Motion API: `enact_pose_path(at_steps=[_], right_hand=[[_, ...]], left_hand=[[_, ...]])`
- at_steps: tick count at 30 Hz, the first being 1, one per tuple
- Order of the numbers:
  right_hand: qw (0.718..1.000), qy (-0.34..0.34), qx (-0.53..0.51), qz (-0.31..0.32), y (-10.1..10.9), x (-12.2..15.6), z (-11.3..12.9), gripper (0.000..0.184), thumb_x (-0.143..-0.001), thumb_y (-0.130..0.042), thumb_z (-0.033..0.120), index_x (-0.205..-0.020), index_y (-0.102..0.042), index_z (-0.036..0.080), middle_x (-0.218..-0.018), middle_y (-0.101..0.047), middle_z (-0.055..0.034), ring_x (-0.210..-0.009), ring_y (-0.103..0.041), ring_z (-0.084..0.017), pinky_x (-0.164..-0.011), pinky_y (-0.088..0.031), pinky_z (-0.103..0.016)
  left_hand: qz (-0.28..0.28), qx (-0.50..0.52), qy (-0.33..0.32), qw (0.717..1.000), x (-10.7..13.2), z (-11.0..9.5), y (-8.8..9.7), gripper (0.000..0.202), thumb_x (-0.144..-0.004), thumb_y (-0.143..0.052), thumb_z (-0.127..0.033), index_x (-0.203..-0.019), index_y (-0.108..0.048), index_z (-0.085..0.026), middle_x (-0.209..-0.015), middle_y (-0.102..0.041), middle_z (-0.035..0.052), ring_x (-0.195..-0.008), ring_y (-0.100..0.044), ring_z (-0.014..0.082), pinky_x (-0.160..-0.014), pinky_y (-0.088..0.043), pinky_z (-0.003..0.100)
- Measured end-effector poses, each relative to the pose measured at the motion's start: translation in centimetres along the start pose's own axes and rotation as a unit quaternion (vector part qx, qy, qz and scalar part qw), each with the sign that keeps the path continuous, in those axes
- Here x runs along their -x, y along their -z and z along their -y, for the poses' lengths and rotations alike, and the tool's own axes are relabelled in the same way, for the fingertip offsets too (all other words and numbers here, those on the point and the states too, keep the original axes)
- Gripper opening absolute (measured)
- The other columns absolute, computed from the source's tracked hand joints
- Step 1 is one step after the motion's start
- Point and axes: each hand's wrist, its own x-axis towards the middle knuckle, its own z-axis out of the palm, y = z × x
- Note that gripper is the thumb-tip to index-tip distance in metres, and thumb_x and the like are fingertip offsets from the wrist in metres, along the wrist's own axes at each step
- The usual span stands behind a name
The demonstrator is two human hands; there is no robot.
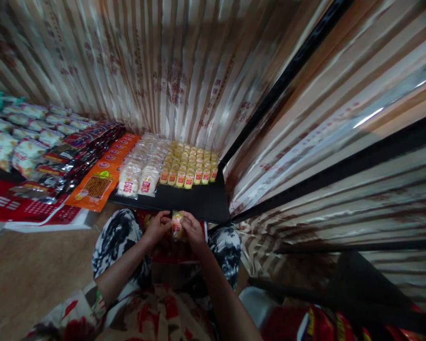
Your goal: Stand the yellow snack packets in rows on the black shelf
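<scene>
A small clear-wrapped yellow snack packet [177, 225] with a red and white label is held upright above my lap. My right hand [194, 231] pinches its right edge between thumb and fingers. At its left edge are the curled fingers of my left hand [158, 227], closed against the wrapper. Just beyond, rows of matching yellow snack packets [189, 181] stand on a black shelf [199, 201]. Beside them on the left lie white snack packets [148, 182] in clear wrap. Between my knees is a red box [173, 258], its contents mostly hidden by my hands and too dark to make out.
Left of the white packets are a large orange snack bag [100, 182], dark shiny packets [69, 158] and several white bags [26, 154]. A striped curtain [184, 71] hangs behind. Black frame bars [270, 99] slant across the right. Red packages [326, 324] lie at lower right.
</scene>
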Motion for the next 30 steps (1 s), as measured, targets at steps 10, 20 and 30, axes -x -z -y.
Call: enact_pose_path(at_steps=[10, 20, 30], right_hand=[[0.99, 0.072, 0.018, -0.122, 1.2, -1.8, 0.2, 0.051, -0.07, -0.062, 0.038, -0.114, -0.048, 0.018, -0.104, -0.065, -0.0095, -0.091, -0.063, -0.02, -0.081, -0.05, -0.034], [0.939, 0.165, 0.212, -0.213, 4.8, -4.9, 1.0, 0.035, -0.076, -0.055, 0.029, -0.11, -0.051, 0.02, -0.102, -0.064, -0.0076, -0.088, -0.061, -0.018, -0.075, -0.05, -0.031], [0.93, 0.198, 0.193, -0.242, 7.1, -11.9, 1.6, 0.031, -0.076, -0.049, 0.027, -0.106, -0.049, 0.018, -0.102, -0.062, -0.0094, -0.09, -0.061, -0.017, -0.081, -0.049, -0.033]], left_hand=[[0.013, -0.078, -0.069, 0.995, -2.2, -1.6, -2.6, 0.032, -0.067, -0.057, -0.032, -0.092, -0.057, -0.013, -0.064, -0.056, -0.0034, -0.049, -0.047, 0.0071, -0.049, -0.038, 0.018], [-0.032, -0.282, -0.163, 0.945, -6.3, -4.0, -7.2, 0.023, -0.077, -0.049, -0.022, -0.099, -0.056, -0.017, -0.085, -0.065, 0.0017, -0.063, -0.055, 0.01, -0.067, -0.045, 0.024], [-0.067, -0.326, -0.239, 0.912, -10.1, -4.9, -10.3, 0.042, -0.077, -0.044, -0.013, -0.119, -0.049, -0.015, -0.115, -0.056, 0.0114, -0.096, -0.058, 0.0176, -0.089, -0.046, 0.033]])
